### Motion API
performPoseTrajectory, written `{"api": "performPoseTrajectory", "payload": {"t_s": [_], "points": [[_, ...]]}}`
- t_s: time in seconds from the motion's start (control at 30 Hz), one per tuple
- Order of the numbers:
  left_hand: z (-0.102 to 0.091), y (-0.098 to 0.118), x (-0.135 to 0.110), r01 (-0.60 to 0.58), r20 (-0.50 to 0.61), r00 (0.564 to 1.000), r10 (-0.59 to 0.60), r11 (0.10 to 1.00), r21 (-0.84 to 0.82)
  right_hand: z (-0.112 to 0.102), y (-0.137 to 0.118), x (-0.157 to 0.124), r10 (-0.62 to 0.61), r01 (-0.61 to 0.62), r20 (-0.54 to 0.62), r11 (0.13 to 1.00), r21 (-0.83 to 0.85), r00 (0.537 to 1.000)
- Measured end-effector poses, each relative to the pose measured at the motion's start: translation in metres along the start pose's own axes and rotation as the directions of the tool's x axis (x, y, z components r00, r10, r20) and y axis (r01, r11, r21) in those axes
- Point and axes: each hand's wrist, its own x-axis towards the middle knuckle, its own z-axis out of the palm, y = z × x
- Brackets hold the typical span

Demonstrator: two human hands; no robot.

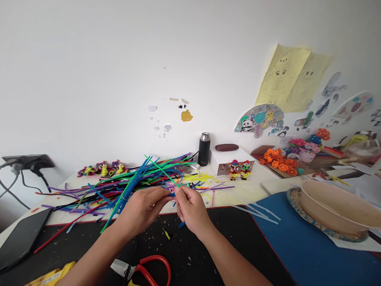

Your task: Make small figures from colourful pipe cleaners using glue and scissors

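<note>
**Red-handled scissors lie below two hands pinching a blue piece**

The red-handled scissors (139,268) rest on a black mat (196,262) flecked with pale scraps, their metal blades pointing left. The mat covers the front of a pale bench (253,188), set against a white wall (89,79) with stickers and a creased yellow paper (285,77). A smooth blue mat (303,246) adjoins on the right, near a wide beige bowl (321,206).

Above the black mat, the left hand (144,208) and right hand (190,208) meet, the fingers of both drawn narrow around the small blue piece (172,195). Behind them sprawls a heap of thin, coloured stems (154,174), straight and bent, with a blue bundle (131,190) laid slantwise. Further back stand a cylindrical black flask (204,151) with a metallic top and a boxy white block (235,157) bearing a rounded dark-red case (226,147).

The fingers cover most of the blue piece. A green stem (162,171) slants down to the right fingertips; whether they grip it cannot be told. A yellow object (52,278) is cut off at the lower edge, partly behind the left forearm.
</note>
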Motion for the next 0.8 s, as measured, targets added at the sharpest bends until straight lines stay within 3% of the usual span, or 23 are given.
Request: {"api": "performPoseTrajectory", "payload": {"t_s": [0.23,0.33,0.4,0.53,0.63,0.8], "points": [[-0.001,0.009,0.000,-0.030,-0.006,1.000,0.030,0.998,0.061,0.000,-0.004,-0.002,-0.004,0.003,0.016,1.000,0.010,1.000],[0.001,0.008,0.000,0.013,0.030,0.999,-0.015,0.998,0.067,0.000,-0.004,-0.002,-0.021,0.021,0.017,1.000,0.023,1.000],[0.006,0.005,-0.001,0.034,-0.005,0.999,-0.033,0.995,0.090,-0.001,-0.004,-0.001,-0.026,0.025,0.008,0.999,0.041,1.000],[0.013,-0.005,-0.004,-0.102,-0.144,0.981,0.130,0.978,0.183,-0.003,-0.002,0.001,-0.022,0.023,-0.006,0.998,0.058,1.000],[0.012,-0.007,-0.006,-0.193,-0.152,0.960,0.234,0.950,0.243,-0.003,-0.001,0.001,-0.019,0.019,0.004,0.998,0.062,1.000],[0.008,-0.003,-0.004,-0.154,-0.084,0.982,0.170,0.974,0.167,-0.004,-0.001,0.001,0.006,-0.007,0.019,0.999,0.040,1.000]]}}
